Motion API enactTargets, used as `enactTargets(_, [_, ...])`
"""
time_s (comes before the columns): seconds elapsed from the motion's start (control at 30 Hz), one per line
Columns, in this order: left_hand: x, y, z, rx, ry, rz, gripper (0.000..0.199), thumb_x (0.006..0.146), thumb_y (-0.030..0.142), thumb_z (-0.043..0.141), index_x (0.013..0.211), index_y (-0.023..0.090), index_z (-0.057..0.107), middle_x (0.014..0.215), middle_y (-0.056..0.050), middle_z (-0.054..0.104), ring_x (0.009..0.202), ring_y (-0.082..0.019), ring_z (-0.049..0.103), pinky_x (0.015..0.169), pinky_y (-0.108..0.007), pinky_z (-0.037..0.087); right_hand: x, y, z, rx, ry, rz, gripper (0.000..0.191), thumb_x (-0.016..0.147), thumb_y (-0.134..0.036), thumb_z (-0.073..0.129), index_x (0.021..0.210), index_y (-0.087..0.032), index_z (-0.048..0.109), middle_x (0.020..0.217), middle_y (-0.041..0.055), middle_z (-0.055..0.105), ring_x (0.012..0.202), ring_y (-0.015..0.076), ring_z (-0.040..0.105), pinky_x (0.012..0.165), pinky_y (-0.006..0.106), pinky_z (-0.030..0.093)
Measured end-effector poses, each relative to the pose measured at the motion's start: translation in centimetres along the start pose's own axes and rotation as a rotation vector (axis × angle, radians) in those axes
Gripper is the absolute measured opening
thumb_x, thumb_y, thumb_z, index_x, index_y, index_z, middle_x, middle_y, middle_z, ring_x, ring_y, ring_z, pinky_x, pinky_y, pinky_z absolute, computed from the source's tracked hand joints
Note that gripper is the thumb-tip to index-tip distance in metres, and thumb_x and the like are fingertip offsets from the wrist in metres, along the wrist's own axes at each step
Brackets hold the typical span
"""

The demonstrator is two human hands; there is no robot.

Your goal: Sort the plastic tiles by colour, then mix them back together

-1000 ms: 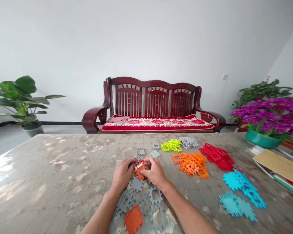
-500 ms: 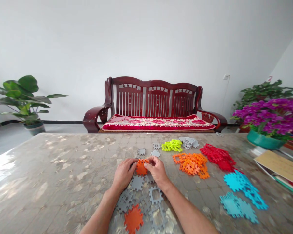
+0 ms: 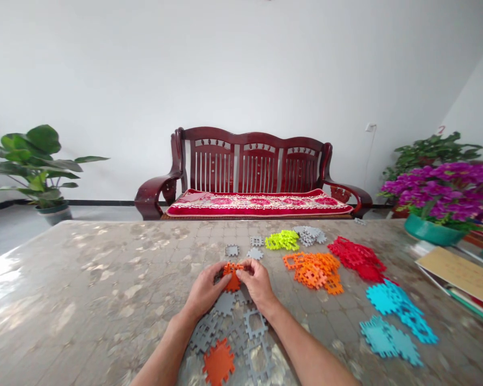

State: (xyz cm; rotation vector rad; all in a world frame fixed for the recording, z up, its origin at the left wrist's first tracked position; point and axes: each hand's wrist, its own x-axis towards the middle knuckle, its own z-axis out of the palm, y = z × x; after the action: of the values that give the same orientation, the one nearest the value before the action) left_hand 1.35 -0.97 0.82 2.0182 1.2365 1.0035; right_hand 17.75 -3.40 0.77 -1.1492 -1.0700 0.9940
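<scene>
Pinching from both sides suits the small orange piece (image 3: 232, 284), which, in the head view, is raised at its far edge above the gray pieces (image 3: 225, 304). The left hand (image 3: 204, 287) is nearly closed, thumb and fingertips on the piece's left side; the right hand (image 3: 260, 283) is curled likewise on its right. Whether a second piece is caught between them, I cannot tell. For good handling, I'd line teeth up with gaps first, then press evenly with both thumbs near the joint, since one-sided force could twist it. No brand is readable; marks on the tan booklet (image 3: 462, 271) are too faint, and the red wall mark (image 3: 441, 130) is unclear.
</scene>
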Motion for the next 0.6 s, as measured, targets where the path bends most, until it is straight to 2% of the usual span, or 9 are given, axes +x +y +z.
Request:
enactTargets(0.17, [-0.06,0.72,-0.16,-0.086,0.002,-0.027,0.033,0.085,0.044,0.052,0.097,0.019,0.070,0.094,-0.004,0.075,0.088,-0.023,0.067,0.083,-0.031,0.051,0.00,-0.10,-0.01,-0.014,-0.045,0.002,0.019,0.061,-0.027,0.067,0.077,-0.019,0.061,0.070,-0.0025,0.062,0.067,0.0148,0.057,0.066,0.026,0.047])
enactTargets(0.37, [-0.01,0.32,0.07,-0.131,0.031,-0.055,0.033,0.083,0.046,0.053,0.089,0.018,0.069,0.083,-0.003,0.074,0.078,-0.021,0.066,0.074,-0.028,0.051,-0.30,-0.36,0.14,-0.105,-0.184,0.015,0.022,0.060,-0.022,0.065,0.082,-0.020,0.063,0.074,-0.0035,0.066,0.069,0.0160,0.061,0.067,0.028,0.049])
enactTargets(0.5, [-0.05,0.20,0.14,-0.150,0.009,-0.050,0.034,0.085,0.046,0.052,0.092,0.018,0.069,0.084,-0.003,0.074,0.079,-0.020,0.066,0.074,-0.027,0.051,-0.37,-0.36,0.09,-0.211,-0.154,-0.034,0.012,0.064,-0.021,0.062,0.076,-0.020,0.063,0.068,-0.0044,0.064,0.067,0.0150,0.058,0.064,0.026,0.046])
enactTargets(0.6, [-0.10,0.48,0.02,-0.161,-0.023,-0.048,0.035,0.086,0.046,0.052,0.097,0.018,0.069,0.089,-0.003,0.074,0.081,-0.020,0.066,0.074,-0.027,0.051,-0.31,-0.34,-0.02,-0.135,-0.127,-0.021,0.017,0.067,-0.026,0.063,0.082,-0.019,0.065,0.076,-0.0012,0.069,0.072,0.0168,0.061,0.069,0.028,0.048])
